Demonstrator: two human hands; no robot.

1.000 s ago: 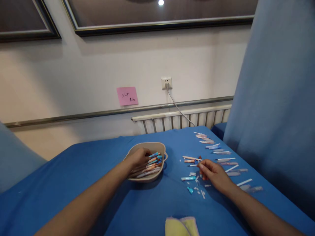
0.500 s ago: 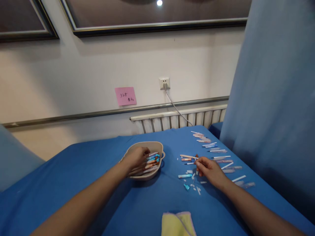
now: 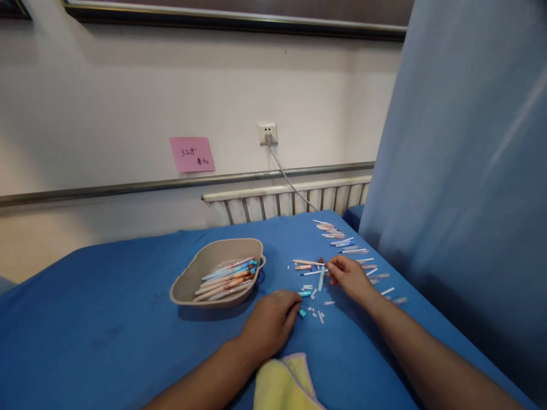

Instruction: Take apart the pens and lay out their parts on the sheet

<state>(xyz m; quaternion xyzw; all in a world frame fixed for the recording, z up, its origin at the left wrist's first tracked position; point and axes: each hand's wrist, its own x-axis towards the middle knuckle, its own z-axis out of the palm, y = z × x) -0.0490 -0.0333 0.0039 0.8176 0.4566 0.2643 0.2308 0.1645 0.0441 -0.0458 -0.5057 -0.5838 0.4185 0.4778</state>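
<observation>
My left hand [image 3: 276,319] is low over the blue cloth, its fingers curled at a turquoise pen part [image 3: 305,294]; what they grip, if anything, is hidden. A small turquoise piece [image 3: 302,313] lies by its fingertips. My right hand [image 3: 345,274] pinches the upper end of a light blue pen barrel [image 3: 321,279], which points down toward the cloth. Beside it lie a beige pen barrel [image 3: 305,262], an orange pen part [image 3: 303,267] and a thin refill [image 3: 310,273]. Small white pieces [image 3: 314,313] are scattered between the hands.
A beige basket [image 3: 179,290] holding several pens [image 3: 226,279] stands left. Rows of pen parts [image 3: 331,230] run along the right side. A yellow cloth [image 3: 282,384] lies in front. A railing [image 3: 277,191] and a blue curtain [image 3: 436,188] border the bed.
My left hand has left the basket and moved right and nearer, to the loose turquoise parts. A light blue barrel now shows at my right hand. The view has shifted right.
</observation>
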